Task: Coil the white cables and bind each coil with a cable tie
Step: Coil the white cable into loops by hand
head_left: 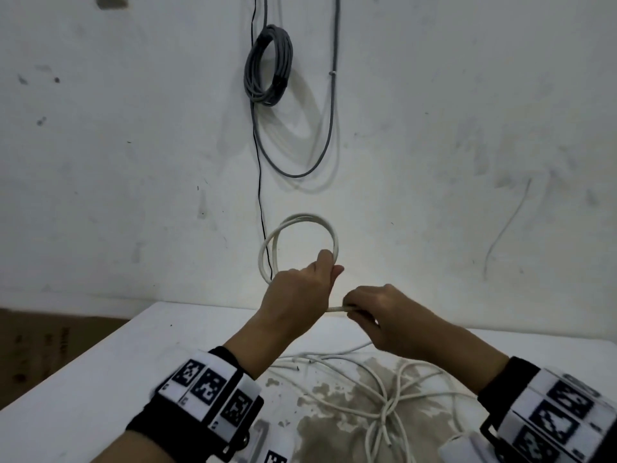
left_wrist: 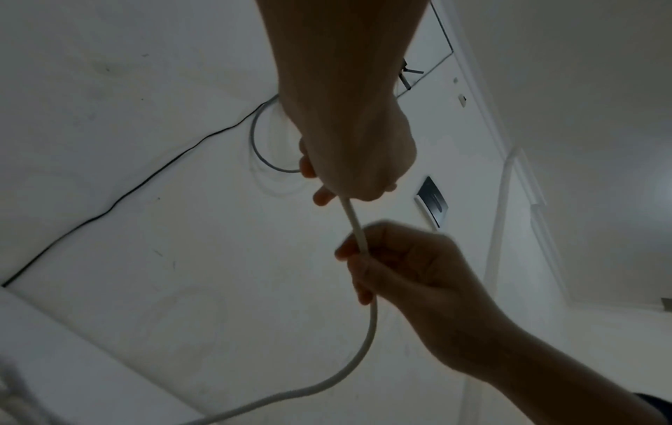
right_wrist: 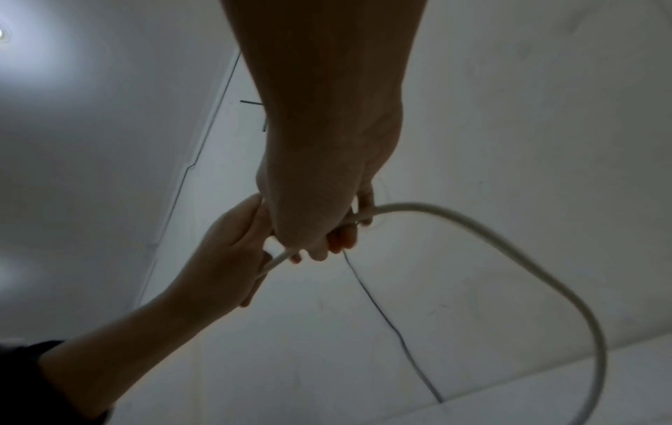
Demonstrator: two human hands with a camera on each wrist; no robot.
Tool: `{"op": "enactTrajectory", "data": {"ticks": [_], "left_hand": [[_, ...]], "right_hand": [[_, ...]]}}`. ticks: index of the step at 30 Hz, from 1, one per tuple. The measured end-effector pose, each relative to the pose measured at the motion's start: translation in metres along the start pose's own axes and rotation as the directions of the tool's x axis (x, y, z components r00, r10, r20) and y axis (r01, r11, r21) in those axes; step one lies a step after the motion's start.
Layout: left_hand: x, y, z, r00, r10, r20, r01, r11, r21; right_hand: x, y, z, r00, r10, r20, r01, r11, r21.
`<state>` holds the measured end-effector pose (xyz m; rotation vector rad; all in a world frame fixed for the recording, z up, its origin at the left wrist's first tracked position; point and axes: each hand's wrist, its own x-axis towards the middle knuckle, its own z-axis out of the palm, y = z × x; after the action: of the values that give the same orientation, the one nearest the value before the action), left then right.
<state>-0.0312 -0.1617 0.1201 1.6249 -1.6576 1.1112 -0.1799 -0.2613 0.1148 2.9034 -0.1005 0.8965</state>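
**Coil half-wound, no tie on yet**

L hand point(head_left: 300, 295) grips a small coil point(head_left: 300, 242) of white cable, fingers curled round the loops, which stand up above its grip. R hand point(head_left: 377, 315), just beside, pinches the same cable's free run point(head_left: 335, 309), a short taut span between the two grips. Below the R grip the run drops in a slack arc point(left_wrist: 367, 345) toward the tabletop point(head_left: 100, 379).

Progress, as I judge it: a few turns made, more slack to feed in, then binding. No cable tie visible anywhere, so none applied. More loose white cables point(head_left: 384, 389) lie tangled under both wrists, uncoiled, so most of the job is left.

Around: grey cable coil point(head_left: 268, 65) hangs on the wall point(head_left: 467, 95) well above the L grip; thin black wire point(head_left: 259, 182) runs down behind the white coil. Stained patch point(head_left: 337, 402) on tabletop under the tangle. Likely snag: the tangle may drag on the fed run.
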Motion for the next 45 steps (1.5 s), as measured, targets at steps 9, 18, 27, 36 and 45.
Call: {"op": "enactTrajectory", "data": {"ticks": [9,18,27,36,45], "left_hand": [[-0.019,-0.003,-0.006,0.97,-0.038,0.242,0.042,0.999,-0.014],[0.002,0.001,-0.027,0.881,-0.236,0.41,0.466,0.577,-0.67],[0.012,-0.011,-0.037,0.76,-0.262,0.594,0.354,-0.6,-0.717],[0.024,-0.032,-0.055,0.835,-0.37,0.408,0.02,-0.72,-0.694],[0.033,-0.016,-0.062,0.802,-0.475,0.362,0.148,-0.429,-0.891]], "right_hand": [[0.005,0.019,-0.016,0.967,0.206,-0.152,-0.231,0.958,-0.17],[0.016,0.025,-0.01,0.899,0.258,-0.354,-0.266,0.964,0.025],[0.014,0.017,0.02,0.89,0.38,-0.253,-0.343,0.922,0.179],[-0.01,0.015,0.055,0.808,0.545,0.223,-0.582,0.682,0.442],[-0.003,0.007,0.051,0.961,0.251,0.111,-0.27,0.941,0.204]]}}
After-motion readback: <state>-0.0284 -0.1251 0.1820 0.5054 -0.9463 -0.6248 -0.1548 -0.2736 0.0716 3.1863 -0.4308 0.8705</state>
